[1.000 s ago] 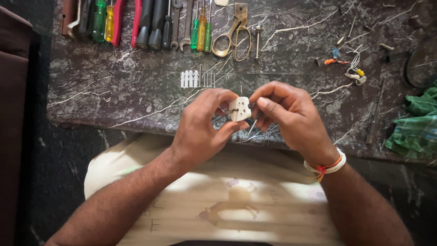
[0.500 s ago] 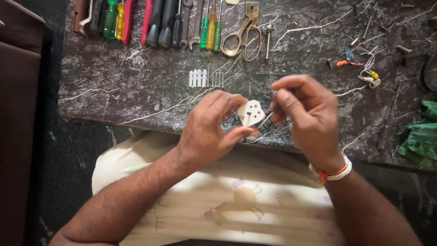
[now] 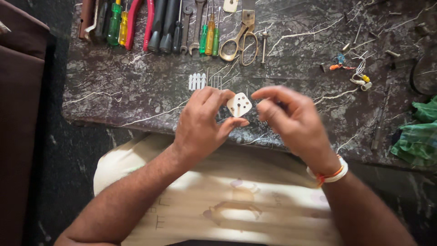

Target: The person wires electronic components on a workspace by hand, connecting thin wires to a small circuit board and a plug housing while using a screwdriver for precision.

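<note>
Holding a small white plug piece (image 3: 239,104) between thumb and fingertips, the left hand (image 3: 202,125) keeps it just above the near edge of the marble table (image 3: 136,91), its flat face with small holes turned up toward the camera. The right hand (image 3: 291,120) sits just beside it, blurred, with thumb and forefinger pinched together; whether they grip anything small I cannot tell. As a judgement, the piece looks like one loose half of a fitting: nothing is joined to it yet, no screws or pins show in its holes, so most of the work appears to be left.

No package, label or sign shows. Along the far edge lies a row of tools: green and yellow screwdrivers (image 3: 119,25), red-handled pliers (image 3: 139,23), spanners (image 3: 191,25) and brass-coloured scissors (image 3: 239,38). Near the middle stands a small white toothed strip (image 3: 197,81). To the right lie bits of wire (image 3: 357,75), and a green cloth (image 3: 416,134) at the edge.
</note>
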